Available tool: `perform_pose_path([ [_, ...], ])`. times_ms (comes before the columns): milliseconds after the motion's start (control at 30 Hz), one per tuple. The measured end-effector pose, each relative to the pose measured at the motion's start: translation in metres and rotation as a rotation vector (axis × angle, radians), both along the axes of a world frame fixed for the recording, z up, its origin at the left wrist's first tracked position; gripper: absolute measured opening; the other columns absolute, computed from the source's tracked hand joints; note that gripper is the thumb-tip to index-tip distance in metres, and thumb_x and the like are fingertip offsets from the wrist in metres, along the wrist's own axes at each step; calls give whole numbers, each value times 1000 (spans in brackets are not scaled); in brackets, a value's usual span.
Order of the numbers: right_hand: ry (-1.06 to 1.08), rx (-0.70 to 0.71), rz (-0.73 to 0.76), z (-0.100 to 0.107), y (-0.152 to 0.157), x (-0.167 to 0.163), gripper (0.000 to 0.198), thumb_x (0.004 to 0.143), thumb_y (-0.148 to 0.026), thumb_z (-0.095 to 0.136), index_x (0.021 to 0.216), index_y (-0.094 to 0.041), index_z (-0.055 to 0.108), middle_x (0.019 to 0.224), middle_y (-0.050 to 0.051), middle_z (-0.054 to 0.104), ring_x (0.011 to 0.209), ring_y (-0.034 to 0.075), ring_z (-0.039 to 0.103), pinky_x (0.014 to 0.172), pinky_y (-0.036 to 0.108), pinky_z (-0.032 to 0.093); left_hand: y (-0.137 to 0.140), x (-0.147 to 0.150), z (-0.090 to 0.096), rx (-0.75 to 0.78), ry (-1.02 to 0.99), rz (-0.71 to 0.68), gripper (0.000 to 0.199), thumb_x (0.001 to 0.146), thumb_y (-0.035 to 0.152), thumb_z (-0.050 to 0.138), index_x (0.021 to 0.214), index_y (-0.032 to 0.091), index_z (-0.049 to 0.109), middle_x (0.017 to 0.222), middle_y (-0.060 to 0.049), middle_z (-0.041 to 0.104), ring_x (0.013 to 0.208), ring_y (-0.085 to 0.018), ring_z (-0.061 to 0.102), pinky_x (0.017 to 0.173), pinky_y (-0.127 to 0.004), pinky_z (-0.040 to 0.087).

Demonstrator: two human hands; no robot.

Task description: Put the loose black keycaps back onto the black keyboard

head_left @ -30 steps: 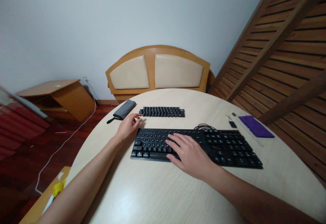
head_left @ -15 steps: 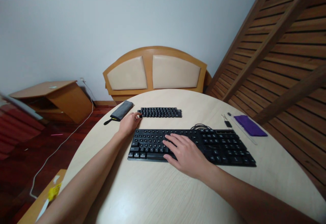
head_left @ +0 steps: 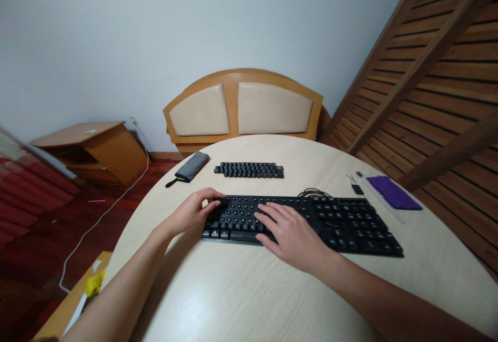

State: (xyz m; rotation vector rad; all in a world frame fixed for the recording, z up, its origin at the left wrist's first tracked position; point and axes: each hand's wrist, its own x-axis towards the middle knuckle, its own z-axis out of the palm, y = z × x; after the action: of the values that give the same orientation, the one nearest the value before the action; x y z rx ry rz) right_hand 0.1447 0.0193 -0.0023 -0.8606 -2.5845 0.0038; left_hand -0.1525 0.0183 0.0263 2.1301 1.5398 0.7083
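A black keyboard [head_left: 291,222] lies on the round table, with many bare key sockets in its left part and wider keys along its bottom row. My left hand [head_left: 196,209] is at the keyboard's upper left corner, thumb and forefinger pinched on what looks like a small black keycap, mostly hidden by the fingers. My right hand [head_left: 290,235] lies open and flat across the middle of the keyboard, fingers spread. Beyond the keyboard, loose black keycaps [head_left: 251,169] stand in close rows.
A grey pouch [head_left: 193,166] lies at the table's left edge. At right are a purple cloth [head_left: 392,192], a thin brush [head_left: 381,199] and a small black-ended wire tool [head_left: 357,188]. A coiled cable [head_left: 314,192] sits behind the keyboard. A padded headboard [head_left: 243,108] stands behind the table.
My left hand has moved from the left end of the keycap rows back to the keyboard's upper left corner. My right hand stays on the keyboard. The view has shifted slightly.
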Motion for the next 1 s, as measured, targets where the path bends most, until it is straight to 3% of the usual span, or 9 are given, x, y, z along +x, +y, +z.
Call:
perform_pose_path([
  [200, -17, -1, -4, -2, 1, 1, 43, 95, -41, 56, 130, -16, 63, 139, 12, 60, 127, 30, 53, 105, 50, 45, -5, -4, 8, -164, 1, -24, 28, 93, 39, 56, 108, 22, 72, 105, -6, 73, 87, -20, 65, 68, -28, 49],
  [433, -2, 6, -2, -3, 1, 1, 42, 95, -40, 56, 130, -17, 63, 138, 12, 60, 127, 30, 53, 104, 50, 45, -7, -3, 13, -220, 10, -75, 25, 90, 40, 61, 100, 21, 74, 99, -5, 74, 85, -20, 65, 67, -27, 47],
  [733, 1, 2, -3, -2, 1, 1, 41, 95, -39, 57, 129, -18, 64, 138, 12, 61, 127, 30, 53, 104, 50, 46, -8, -4, 13, -184, 69, -123, 22, 90, 35, 60, 102, 23, 74, 100, -5, 74, 83, -19, 65, 69, -28, 49],
  [1000, 5, -16, 0, -2, 0, 2, 45, 94, -43, 56, 131, -18, 62, 139, 12, 59, 129, 31, 52, 105, 51, 44, -8, -5, 13, -85, 140, -214, 23, 92, 33, 58, 104, 23, 75, 103, -7, 74, 92, -21, 65, 87, -36, 50],
])
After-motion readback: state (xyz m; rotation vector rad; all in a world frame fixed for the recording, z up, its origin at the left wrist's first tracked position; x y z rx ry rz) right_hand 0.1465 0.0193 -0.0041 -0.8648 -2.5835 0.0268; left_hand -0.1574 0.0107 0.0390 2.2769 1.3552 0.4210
